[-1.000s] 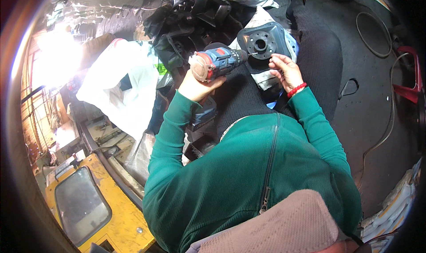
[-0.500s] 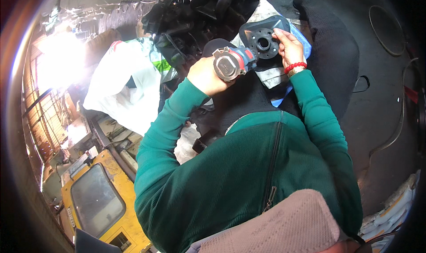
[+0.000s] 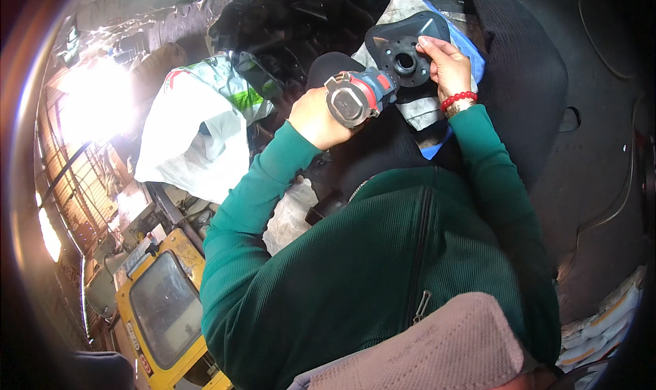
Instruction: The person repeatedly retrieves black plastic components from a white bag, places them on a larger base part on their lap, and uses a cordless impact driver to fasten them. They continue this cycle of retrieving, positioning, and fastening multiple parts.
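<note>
My left hand (image 3: 316, 122) is wrapped round a grey-blue and red cordless power tool (image 3: 357, 97), which looks like a drill or screwdriver. Its front end points at a black plastic part (image 3: 417, 29), a flared plate with a round flange (image 3: 404, 64) that has a central hole and small holes around it. Whether the tool's tip touches the flange is hidden. My right hand (image 3: 447, 63), with red beads at the wrist, pinches the flange's right edge between thumb and fingers. The part lies over a white and blue cloth or bag (image 3: 418, 115) on my lap.
A white plastic bag with green print (image 3: 198, 133) stands at the left. Beyond my hands is a pile of black plastic parts (image 3: 294, 21). At the lower left is a yellow machine with a window (image 3: 164, 308); white sacks (image 3: 601, 321) lie at the lower right.
The view has shifted slightly, so the yellow machine sits lower and further right. Both hands keep their holds on the tool and the black part, with barely any movement between them.
</note>
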Tool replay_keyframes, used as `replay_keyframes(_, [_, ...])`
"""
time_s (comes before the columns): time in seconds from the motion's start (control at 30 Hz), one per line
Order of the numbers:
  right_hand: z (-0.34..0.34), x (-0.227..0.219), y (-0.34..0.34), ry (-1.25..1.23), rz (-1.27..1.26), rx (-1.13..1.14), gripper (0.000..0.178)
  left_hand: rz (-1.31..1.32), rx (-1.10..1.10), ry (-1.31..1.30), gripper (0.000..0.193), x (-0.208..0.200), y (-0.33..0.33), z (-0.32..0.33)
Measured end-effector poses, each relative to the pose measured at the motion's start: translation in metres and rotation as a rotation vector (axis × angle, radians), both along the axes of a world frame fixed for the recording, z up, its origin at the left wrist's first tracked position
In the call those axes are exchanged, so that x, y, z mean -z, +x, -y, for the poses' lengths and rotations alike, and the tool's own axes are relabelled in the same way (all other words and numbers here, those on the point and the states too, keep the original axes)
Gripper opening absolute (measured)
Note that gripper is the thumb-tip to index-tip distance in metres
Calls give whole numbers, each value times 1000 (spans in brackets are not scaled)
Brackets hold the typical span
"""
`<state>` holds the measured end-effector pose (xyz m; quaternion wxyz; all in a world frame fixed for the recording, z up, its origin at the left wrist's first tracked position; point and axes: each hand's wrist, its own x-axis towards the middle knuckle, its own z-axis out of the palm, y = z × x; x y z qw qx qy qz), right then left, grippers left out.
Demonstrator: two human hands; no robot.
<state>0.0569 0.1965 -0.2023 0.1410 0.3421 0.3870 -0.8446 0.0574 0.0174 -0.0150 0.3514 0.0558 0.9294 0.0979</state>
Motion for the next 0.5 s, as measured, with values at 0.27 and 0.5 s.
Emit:
replay_keyframes(0.27, [-5,1,9,-9,-78,-66,18,-70,-22,219,42,-18,26,11])
replay_keyframes(0.5, [-26,-19,42,-528,-128,-132,24,-275,0,517,49,-24,50,15])
